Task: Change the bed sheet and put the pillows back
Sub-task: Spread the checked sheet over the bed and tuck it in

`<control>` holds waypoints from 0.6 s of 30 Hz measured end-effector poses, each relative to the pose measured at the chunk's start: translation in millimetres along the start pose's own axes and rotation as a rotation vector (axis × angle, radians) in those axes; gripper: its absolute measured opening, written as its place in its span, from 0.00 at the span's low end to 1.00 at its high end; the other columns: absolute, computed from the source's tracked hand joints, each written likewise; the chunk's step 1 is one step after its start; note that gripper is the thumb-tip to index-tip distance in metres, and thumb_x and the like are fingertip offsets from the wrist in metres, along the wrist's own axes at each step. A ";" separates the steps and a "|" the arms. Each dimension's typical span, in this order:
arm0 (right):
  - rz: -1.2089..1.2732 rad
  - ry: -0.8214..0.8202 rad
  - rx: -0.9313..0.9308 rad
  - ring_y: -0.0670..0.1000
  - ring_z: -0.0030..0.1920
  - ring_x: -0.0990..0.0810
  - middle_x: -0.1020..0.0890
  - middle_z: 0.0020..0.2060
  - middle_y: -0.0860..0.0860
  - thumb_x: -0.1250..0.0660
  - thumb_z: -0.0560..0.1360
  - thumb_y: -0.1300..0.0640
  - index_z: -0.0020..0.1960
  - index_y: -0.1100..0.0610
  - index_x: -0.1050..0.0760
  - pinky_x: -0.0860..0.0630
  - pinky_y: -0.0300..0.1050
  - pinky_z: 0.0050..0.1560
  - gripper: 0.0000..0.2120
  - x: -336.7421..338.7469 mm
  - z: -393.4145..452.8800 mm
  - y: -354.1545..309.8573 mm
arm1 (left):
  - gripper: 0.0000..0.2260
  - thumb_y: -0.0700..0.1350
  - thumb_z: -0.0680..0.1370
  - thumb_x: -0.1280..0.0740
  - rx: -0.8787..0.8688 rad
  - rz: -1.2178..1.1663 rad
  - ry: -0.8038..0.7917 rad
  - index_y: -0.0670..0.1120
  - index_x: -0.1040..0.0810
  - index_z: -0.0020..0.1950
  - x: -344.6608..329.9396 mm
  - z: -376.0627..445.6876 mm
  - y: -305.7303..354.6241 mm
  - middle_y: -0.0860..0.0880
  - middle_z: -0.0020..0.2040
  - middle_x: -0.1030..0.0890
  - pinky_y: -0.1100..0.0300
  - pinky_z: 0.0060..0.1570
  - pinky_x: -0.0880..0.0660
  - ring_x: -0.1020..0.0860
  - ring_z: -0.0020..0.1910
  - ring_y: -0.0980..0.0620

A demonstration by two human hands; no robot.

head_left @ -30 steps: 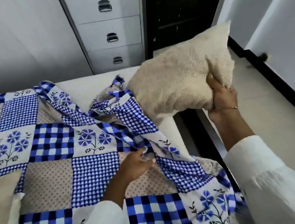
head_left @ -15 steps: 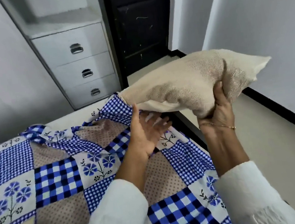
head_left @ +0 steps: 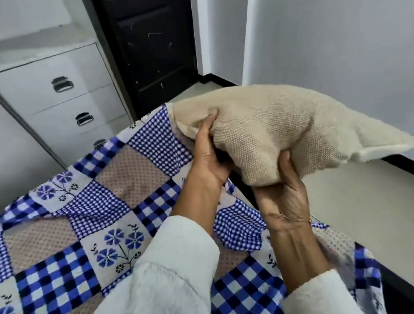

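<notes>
A beige woven pillow (head_left: 280, 127) hangs in the air over the bed's right edge. My left hand (head_left: 208, 154) grips its left end, thumb pressed into the fabric. From below, my right hand (head_left: 282, 194) grips its underside near the middle. Under both arms lies the bed sheet (head_left: 83, 224), a patchwork of blue checks, blue flowers and brown dotted squares, spread over the bed with folds near the right edge.
A grey drawer unit (head_left: 63, 96) stands behind the bed at the left. A dark door (head_left: 152, 41) is beyond the bed's corner. White walls and a pale floor (head_left: 380, 216) lie to the right of the bed's dark frame.
My left hand let go of the sheet, rose and took hold of the pillow's left end. The pillow turned level and lifted off the bed. The view swung right.
</notes>
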State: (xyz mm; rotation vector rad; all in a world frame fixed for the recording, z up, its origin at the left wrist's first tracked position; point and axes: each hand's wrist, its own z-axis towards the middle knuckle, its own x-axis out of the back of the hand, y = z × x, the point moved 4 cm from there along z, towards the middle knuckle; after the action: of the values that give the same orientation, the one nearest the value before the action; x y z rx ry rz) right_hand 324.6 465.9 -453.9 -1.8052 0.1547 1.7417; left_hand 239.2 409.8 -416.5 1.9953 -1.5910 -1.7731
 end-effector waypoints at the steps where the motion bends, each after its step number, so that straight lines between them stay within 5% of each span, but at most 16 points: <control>1: 0.015 -0.003 0.012 0.60 0.69 0.32 0.31 0.69 0.58 0.20 0.60 0.56 0.72 0.60 0.38 0.43 0.64 0.71 0.46 3.8 -1.1 -2.7 | 0.13 0.50 0.77 0.40 0.009 0.038 0.008 0.42 0.24 0.46 -4.6 2.0 0.1 0.44 0.39 0.20 0.58 0.41 0.27 0.23 0.40 0.47; 5: 0.072 0.043 -0.042 0.61 0.69 0.32 0.29 0.68 0.58 0.18 0.55 0.56 0.70 0.60 0.34 0.42 0.65 0.70 0.47 13.7 -3.8 -2.8 | 0.08 0.41 0.77 0.42 0.010 0.158 0.024 0.40 0.26 0.42 -21.2 15.3 1.4 0.45 0.36 0.23 0.58 0.41 0.28 0.26 0.35 0.48; 8: 0.131 0.134 -0.088 0.60 0.61 0.23 0.22 0.61 0.58 0.16 0.48 0.58 0.61 0.59 0.25 0.26 0.66 0.55 0.43 24.1 -3.5 -4.0 | 0.07 0.39 0.77 0.41 -0.019 0.242 -0.017 0.39 0.25 0.45 -32.9 28.3 5.3 0.44 0.40 0.22 0.57 0.45 0.27 0.24 0.38 0.48; 10: 0.170 0.161 -0.089 0.57 0.51 0.18 0.18 0.53 0.57 0.16 0.45 0.61 0.52 0.59 0.18 0.20 0.60 0.44 0.35 31.4 -2.7 -2.9 | 0.07 0.37 0.76 0.41 -0.050 0.283 -0.015 0.39 0.24 0.43 -41.0 31.3 7.6 0.44 0.37 0.20 0.59 0.41 0.24 0.22 0.35 0.48; 14: 0.088 0.210 -0.141 0.52 0.43 0.15 0.15 0.44 0.54 0.21 0.51 0.62 0.41 0.59 0.15 0.18 0.50 0.40 0.17 37.9 -12.9 -1.8 | 0.07 0.36 0.75 0.39 -0.154 0.235 0.124 0.42 0.22 0.39 -18.7 27.5 3.9 0.47 0.32 0.19 0.60 0.36 0.22 0.20 0.31 0.49; 18: -0.055 0.215 -0.264 0.52 0.48 0.16 0.16 0.49 0.55 0.15 0.42 0.59 0.46 0.58 0.16 0.19 0.46 0.41 0.32 57.2 -38.7 20.2 | 0.10 0.43 0.77 0.40 -0.117 0.047 0.242 0.40 0.22 0.48 61.1 -3.8 -16.3 0.44 0.40 0.18 0.55 0.41 0.21 0.18 0.39 0.46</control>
State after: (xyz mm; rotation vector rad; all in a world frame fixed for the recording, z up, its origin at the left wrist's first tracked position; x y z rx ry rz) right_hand 355.3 449.0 -516.8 -2.1651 -0.0398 1.5863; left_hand 241.7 374.0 -468.7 2.0103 -1.4149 -1.5033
